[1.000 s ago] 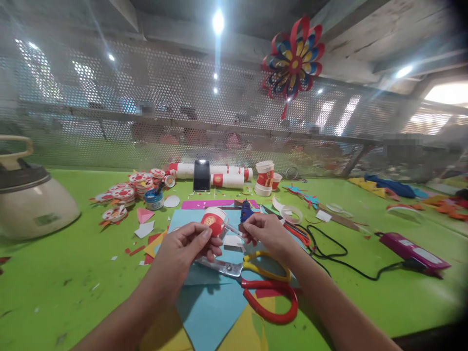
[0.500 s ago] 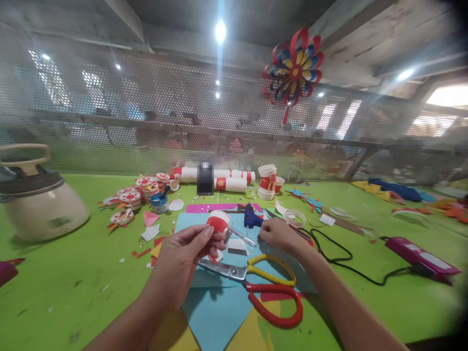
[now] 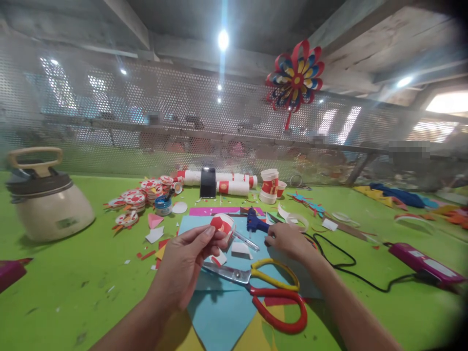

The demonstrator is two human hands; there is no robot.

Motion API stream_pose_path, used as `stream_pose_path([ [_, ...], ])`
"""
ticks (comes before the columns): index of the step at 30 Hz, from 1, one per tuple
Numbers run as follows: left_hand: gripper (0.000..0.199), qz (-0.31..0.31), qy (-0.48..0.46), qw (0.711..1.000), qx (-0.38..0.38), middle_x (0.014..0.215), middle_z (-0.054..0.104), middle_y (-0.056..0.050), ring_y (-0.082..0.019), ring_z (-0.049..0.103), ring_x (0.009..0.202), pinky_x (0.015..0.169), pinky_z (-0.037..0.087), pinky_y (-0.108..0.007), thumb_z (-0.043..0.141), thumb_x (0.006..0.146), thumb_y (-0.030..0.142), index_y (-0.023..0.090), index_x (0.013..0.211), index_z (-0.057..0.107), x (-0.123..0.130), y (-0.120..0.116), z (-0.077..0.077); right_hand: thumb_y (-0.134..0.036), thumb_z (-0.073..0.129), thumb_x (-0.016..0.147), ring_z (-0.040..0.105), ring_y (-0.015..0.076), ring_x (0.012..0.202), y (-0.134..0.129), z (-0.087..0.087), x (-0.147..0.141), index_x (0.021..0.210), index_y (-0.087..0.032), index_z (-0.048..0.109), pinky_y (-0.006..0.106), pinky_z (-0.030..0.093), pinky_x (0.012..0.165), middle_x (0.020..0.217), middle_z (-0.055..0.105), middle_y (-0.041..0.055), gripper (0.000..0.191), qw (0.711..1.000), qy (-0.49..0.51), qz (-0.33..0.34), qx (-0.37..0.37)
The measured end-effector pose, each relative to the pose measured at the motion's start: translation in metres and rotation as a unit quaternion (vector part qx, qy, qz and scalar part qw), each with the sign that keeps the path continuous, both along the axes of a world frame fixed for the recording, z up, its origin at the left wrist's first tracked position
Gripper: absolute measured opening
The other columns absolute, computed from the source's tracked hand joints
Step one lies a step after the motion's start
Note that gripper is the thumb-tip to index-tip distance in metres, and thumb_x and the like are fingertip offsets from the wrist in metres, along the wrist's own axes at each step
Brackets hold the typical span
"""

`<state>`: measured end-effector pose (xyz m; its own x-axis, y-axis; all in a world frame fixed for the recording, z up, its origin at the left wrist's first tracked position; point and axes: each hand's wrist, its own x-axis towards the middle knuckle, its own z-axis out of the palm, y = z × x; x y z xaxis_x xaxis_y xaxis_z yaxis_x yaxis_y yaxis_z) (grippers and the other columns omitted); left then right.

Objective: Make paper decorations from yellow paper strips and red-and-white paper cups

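Observation:
Pinched between thumb and fingers of my left hand [image 3: 193, 253] is a red-and-white paper cup piece [image 3: 223, 223]. My right hand [image 3: 290, 239] is closed around the handle end of a blue hot glue gun [image 3: 255, 220], whose grip is partly hidden by the fingers. A clear glue stick [image 3: 246, 241] lies just right of the cup piece, over the light-blue paper [image 3: 223, 312]. Below the hands rest large scissors [image 3: 237, 275] with one yellow and one red handle loop. A white paper scrap [image 3: 241, 250] sits between the hands.
Red-and-white paper discs [image 3: 133, 197] pile up at left beside a blue jar [image 3: 163, 205]. A beige kettle-like jug [image 3: 51, 207] stands far left. Stacked paper cups [image 3: 269, 186] and a tape roll [image 3: 300, 222] are behind. A black cord [image 3: 341, 265] runs to a magenta box [image 3: 426, 263].
The whole view has shifted slightly. My right hand sits a little farther from the cup piece, with its fingers on the glue gun; my left hand keeps its hold.

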<state>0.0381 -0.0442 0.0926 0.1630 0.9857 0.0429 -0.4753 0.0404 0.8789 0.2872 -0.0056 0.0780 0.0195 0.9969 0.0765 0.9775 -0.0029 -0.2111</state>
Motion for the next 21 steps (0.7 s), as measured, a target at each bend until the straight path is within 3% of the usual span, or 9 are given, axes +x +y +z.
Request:
stream_pose_path([
  [3, 0.015, -0.006, -0.004, 1.000, -0.002, 0.075, 0.071, -0.007, -0.011, 0.061, 0.066, 0.061, 0.047, -0.019, 0.070, 0.073, 0.027, 0.012, 0.078, 0.072, 0.000, 0.000, 0.000, -0.018, 0.054, 0.076, 0.060, 0.0248, 0.072, -0.006, 0.009, -0.006, 0.065, -0.014, 0.067, 0.030, 0.033, 0.060, 0.074, 0.068, 0.0145, 0.018, 0.997, 0.008, -0.024, 0.073],
  [6, 0.016, -0.014, -0.005, 1.000, -0.014, 0.078, 0.071, -0.008, -0.012, 0.061, 0.067, 0.061, 0.047, -0.020, 0.071, 0.073, 0.027, 0.011, 0.078, 0.072, 0.001, 0.000, -0.001, -0.021, 0.049, 0.082, 0.058, 0.0212, 0.067, -0.012, 0.017, -0.015, 0.068, -0.016, 0.065, 0.030, 0.036, 0.061, 0.068, 0.065, 0.0095, 0.021, 0.989, 0.057, -0.026, 0.131],
  [10, 0.017, -0.032, 0.000, 0.999, -0.022, 0.079, 0.071, -0.009, -0.012, 0.060, 0.065, 0.059, 0.046, -0.020, 0.071, 0.073, 0.027, 0.011, 0.077, 0.072, 0.004, 0.001, -0.005, -0.033, 0.049, 0.085, 0.055, 0.0149, 0.058, -0.023, 0.024, -0.038, 0.079, -0.017, 0.064, 0.027, 0.042, 0.057, 0.066, 0.063, 0.0021, 0.022, 0.968, 0.207, 0.042, 0.136],
  [13, 0.016, -0.051, 0.004, 0.999, -0.018, 0.076, 0.070, -0.008, -0.012, 0.058, 0.063, 0.057, 0.045, -0.021, 0.070, 0.073, 0.027, 0.011, 0.075, 0.072, 0.007, 0.000, -0.009, -0.038, 0.057, 0.081, 0.056, 0.0136, 0.061, -0.034, 0.030, -0.060, 0.079, -0.017, 0.065, 0.026, 0.044, 0.057, 0.066, 0.060, 0.0007, 0.023, 0.881, 0.443, 0.161, 0.044],
  [15, 0.015, -0.065, 0.006, 0.998, -0.016, 0.075, 0.070, -0.007, -0.012, 0.058, 0.063, 0.057, 0.045, -0.021, 0.069, 0.074, 0.027, 0.012, 0.075, 0.072, 0.008, -0.002, -0.010, -0.038, 0.060, 0.079, 0.054, 0.0124, 0.062, -0.041, 0.034, -0.073, 0.078, -0.017, 0.065, 0.026, 0.044, 0.059, 0.068, 0.060, 0.0003, 0.022, 0.839, 0.516, 0.172, 0.003],
  [21, 0.015, -0.105, 0.022, 0.994, 0.005, 0.074, 0.068, -0.005, -0.011, 0.057, 0.062, 0.060, 0.045, -0.022, 0.065, 0.077, 0.026, 0.013, 0.075, 0.072, 0.009, -0.006, -0.009, -0.033, 0.068, 0.075, 0.048, 0.0100, 0.055, -0.045, 0.037, -0.083, 0.064, -0.017, 0.061, 0.025, 0.039, 0.056, 0.059, 0.057, -0.0018, 0.020, 0.791, 0.588, 0.168, -0.017],
])
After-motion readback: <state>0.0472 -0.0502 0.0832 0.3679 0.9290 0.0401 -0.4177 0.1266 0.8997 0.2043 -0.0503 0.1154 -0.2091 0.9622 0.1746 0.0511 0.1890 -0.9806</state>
